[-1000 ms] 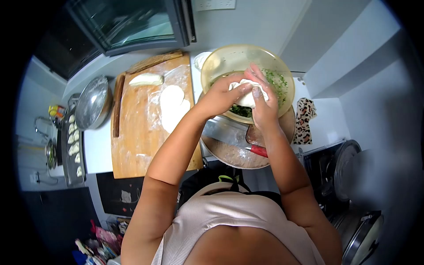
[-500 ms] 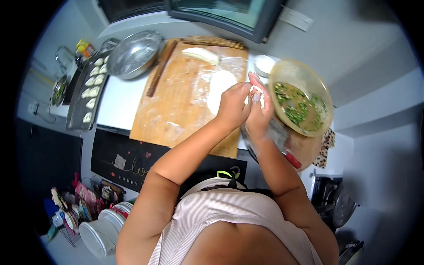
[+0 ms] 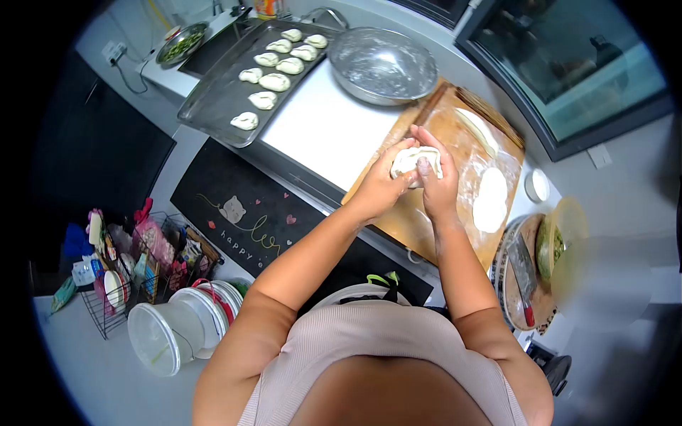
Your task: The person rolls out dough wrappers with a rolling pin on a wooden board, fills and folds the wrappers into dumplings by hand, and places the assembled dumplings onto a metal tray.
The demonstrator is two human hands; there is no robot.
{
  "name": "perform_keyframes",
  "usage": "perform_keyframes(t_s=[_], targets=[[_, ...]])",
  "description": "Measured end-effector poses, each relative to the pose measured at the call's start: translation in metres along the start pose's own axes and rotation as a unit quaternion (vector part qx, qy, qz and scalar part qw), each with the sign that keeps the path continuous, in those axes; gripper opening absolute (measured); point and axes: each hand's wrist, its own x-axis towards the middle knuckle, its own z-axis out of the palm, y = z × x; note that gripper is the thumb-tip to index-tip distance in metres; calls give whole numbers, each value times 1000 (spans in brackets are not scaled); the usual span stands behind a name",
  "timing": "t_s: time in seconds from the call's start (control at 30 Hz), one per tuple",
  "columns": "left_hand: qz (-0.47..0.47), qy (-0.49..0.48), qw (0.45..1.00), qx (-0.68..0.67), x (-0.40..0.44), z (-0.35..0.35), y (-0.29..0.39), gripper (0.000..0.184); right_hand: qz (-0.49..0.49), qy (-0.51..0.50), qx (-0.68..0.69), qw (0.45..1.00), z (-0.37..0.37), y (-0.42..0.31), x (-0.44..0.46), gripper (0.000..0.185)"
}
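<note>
- Moved dough [image 3: 415,167] away from bowl [image 3: 574,221], now held over board [image 3: 408,221].
- Pinching it between left hand [image 3: 387,188] and right hand [image 3: 442,186].
- Left of grip, well apart: tray [image 3: 212,106] with dumplings [image 3: 274,82].

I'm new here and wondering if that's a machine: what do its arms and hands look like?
They're a person's: left hand and right hand ungloved, both arms without sleeves, cables or wristbands. The pale, ribbed top is sleeveless.

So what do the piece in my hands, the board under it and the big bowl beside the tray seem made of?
The held piece: likely soft, matte dough, given its pale folds. The board: probably wood, dull, from its tan colour beneath white powder. The bowl: seemingly polished metal, since it shows bright highlights.
</note>
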Motion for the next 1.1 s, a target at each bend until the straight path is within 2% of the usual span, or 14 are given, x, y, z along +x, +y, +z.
perform_keyframes(t_s=[0.03,0.07,0.17,0.2,0.33,0.37,0.5,0.57,0.7,0.73,0.8,0.87,0.97,1.1], targets=[[12,2,1000,24,-2,-10,4,57,-4,-27,-22,999,8,0,6,53],[75,9,997,25,-2,-19,3,56,-17,-33,-7,999,17,-1,10,44],[163,53,975,139,-3,-38,4,56,-94,-72,-13,993,36,10,23,33],[170,60,973,141,-2,-41,7,57,-146,-71,-22,987,43,14,28,30],[192,94,962,169,-1,-46,15,57,-195,-80,-26,977,54,30,40,33],[197,103,958,180,0,-49,16,56,-162,-104,21,981,54,30,43,34],[170,111,967,152,4,-69,17,54,-88,-152,87,981,60,24,53,43],[168,120,965,163,2,-78,21,54,-144,-136,-94,976,56,42,58,43],[133,90,979,124,7,-112,31,57,-106,-116,-118,980,80,38,73,20],[111,84,985,97,8,-124,35,58,-136,-112,-146,973,91,36,81,19],[70,68,994,45,12,-152,48,59,-182,-174,-193,948,108,39,101,21],[32,38,998,32,18,-189,61,61,-211,-215,-215,929,136,47,121,24],[14,5,997,77,27,-253,84,63,-139,-237,-212,938,196,46,150,24],[33,-12,990,138,36,-328,107,63,-202,-294,-241,903,265,68,186,24]])
